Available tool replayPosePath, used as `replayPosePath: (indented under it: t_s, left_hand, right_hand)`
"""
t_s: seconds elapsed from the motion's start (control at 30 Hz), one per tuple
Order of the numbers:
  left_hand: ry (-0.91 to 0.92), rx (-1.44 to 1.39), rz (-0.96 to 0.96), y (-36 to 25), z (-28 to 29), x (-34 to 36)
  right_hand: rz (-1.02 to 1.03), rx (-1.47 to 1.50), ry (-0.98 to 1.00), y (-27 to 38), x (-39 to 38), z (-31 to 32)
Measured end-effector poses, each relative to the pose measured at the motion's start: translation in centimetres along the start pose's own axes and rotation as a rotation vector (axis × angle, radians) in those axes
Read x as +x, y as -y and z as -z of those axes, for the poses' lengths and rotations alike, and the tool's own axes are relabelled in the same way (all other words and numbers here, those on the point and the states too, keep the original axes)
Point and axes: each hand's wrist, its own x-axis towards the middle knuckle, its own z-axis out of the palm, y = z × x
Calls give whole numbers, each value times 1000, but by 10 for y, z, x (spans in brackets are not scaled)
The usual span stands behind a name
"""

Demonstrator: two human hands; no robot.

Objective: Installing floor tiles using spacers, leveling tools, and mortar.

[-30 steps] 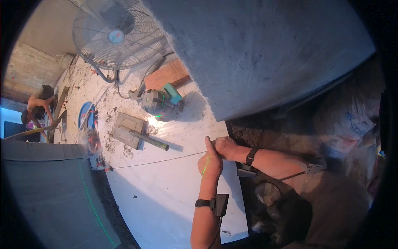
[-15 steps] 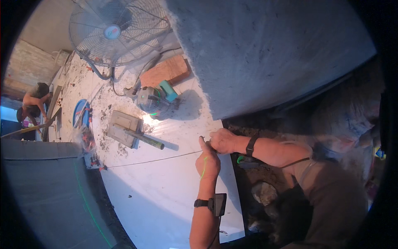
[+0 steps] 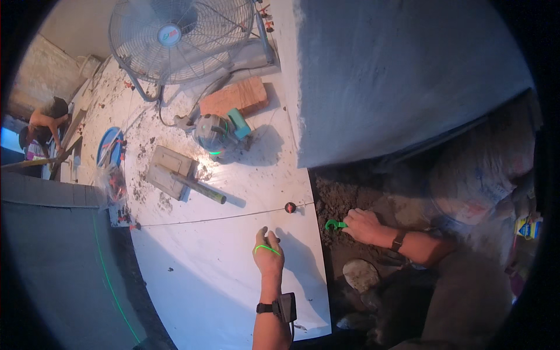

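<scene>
My right hand (image 3: 363,226) is closed on a green hook-ended plastic tool (image 3: 336,224), just above dark soil (image 3: 332,198) beyond the white slab's right edge. Over the large white slab (image 3: 216,251), my left hand (image 3: 269,252) is raised with its index finger and thumb apart, nothing visible between them. A bright green laser line crosses its back. Ahead of that hand, a round black-and-red knob (image 3: 290,207) stands on the thin joint between slabs. My left wrist carries a strapped black device (image 3: 286,307); a dark band (image 3: 398,240) circles the right one.
A laser level (image 3: 213,135) stands by an orange brick (image 3: 236,97) and a large fan (image 3: 181,41). Nearer lies a grey block with a long handle (image 3: 201,189). A blue basin (image 3: 109,146) and a bending person (image 3: 44,125) are far left. A grey wall (image 3: 408,76) rises right.
Both hands have left the joint, where the black-and-red knob now shows. My right hand has moved right and down onto the green tool; my left has drawn back toward me. The view has shifted slightly.
</scene>
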Motion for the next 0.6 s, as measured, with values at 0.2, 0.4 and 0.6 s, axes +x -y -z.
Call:
replayPosePath:
  t_s: [0.2, 0.4, 0.6]
  left_hand:
    - [-14, -21, 20, -2, 1, -17]
    - [29, -32, 32, -4, -14, -26]
    - [-18, -7, 72, -7, -4, -31]
  right_hand:
    - [-20, 203, -37, 4, 40, 62]
    - [419, -204, -122, 57, 144, 111]
    - [710, -570, -14, 126, 190, 111]
